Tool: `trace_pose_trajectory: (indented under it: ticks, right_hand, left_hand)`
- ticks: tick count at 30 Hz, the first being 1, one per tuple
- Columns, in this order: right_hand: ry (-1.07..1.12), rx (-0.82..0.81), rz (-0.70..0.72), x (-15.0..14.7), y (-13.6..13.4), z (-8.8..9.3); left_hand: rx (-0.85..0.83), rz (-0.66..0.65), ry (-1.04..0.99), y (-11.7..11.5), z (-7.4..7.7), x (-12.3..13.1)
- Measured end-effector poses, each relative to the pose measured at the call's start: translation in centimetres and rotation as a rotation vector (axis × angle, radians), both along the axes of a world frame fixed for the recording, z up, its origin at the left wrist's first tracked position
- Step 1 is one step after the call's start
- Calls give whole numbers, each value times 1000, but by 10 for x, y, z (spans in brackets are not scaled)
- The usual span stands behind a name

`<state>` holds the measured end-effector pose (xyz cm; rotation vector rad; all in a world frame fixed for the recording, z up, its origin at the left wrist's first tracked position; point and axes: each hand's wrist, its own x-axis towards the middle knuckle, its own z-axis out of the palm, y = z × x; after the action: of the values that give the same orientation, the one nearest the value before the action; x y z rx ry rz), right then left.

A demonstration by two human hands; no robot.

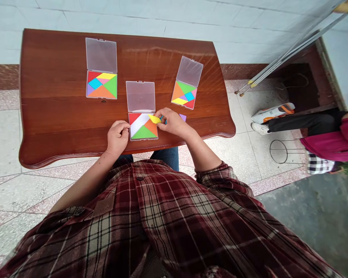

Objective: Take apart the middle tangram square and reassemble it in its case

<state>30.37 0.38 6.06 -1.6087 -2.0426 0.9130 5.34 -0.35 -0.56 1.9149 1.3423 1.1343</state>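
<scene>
On the wooden table point(52, 116) lies an open clear case point(143, 125) partly filled with tangram pieces: red, green and orange, with a white gap. My right hand point(174, 122) pinches a yellow piece point(154, 119) at the case's upper right edge; a bit of blue shows under its fingers. Fingers curled, my left hand point(117, 136) rests against the case's left edge. A purple piece point(183, 117) lies on the table just beyond my right hand.
Two other open cases hold full tangram sets, one at the back left point(101, 84) and one at the back right point(184, 94). A seated person point(321, 133) in a pink top is at the right, beside a wire stand point(279, 151). Metal poles point(290, 50) lean at the upper right.
</scene>
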Motion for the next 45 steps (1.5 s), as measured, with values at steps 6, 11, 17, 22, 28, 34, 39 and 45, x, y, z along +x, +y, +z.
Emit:
trace_pose_trajectory:
  ticks: [6, 11, 17, 22, 28, 34, 39, 45]
  right_hand:
    - [-188, -24, 59, -21, -2, 2]
    - [-450, -19, -36, -21, 11, 6]
    - [-636, -63, 86, -29, 24, 14]
    - [-673, -45, 247, -31, 34, 18]
    - [-679, 5, 449, -28, 47, 16]
    - [-593, 59, 505, -24, 54, 8]
    - [-537, 35, 443, -23, 54, 4]
    - [-489, 30, 394, -20, 56, -2]
  left_hand:
    - [-5, 10, 7, -1, 2, 0]
    - [7, -6, -4, -1, 2, 0]
    - [50, -20, -28, 0, 1, 1]
    - [40, -15, -7, 0, 0, 1]
    - [13, -18, 23, 0, 2, 1]
    - [25, -21, 6, -1, 3, 2]
    - [8, -24, 12, -1, 2, 2]
    - [12, -32, 1, -1, 2, 2]
